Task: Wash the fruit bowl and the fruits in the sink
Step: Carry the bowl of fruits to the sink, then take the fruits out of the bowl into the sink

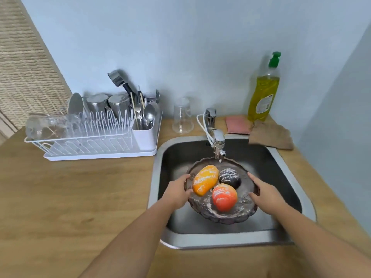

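Observation:
A dark scalloped fruit bowl (208,212) is held over the steel sink (289,177), just under the tap (217,140). Water pools in it. Three fruits lie inside: an orange-yellow mango (204,179), a dark round fruit (228,177) and a red-orange peach-like fruit (223,197). My left hand (177,192) grips the bowl's left rim, thumb over the edge. My right hand (265,192) holds the right rim, its index finger stretched along the edge.
A white dish rack (96,137) with cups, cutlery and glasses stands on the wooden counter to the left. A clear plastic cup (182,116) sits behind the sink. A dish soap bottle (264,89), a pink sponge (236,125) and a brown cloth (271,135) lie at the back right.

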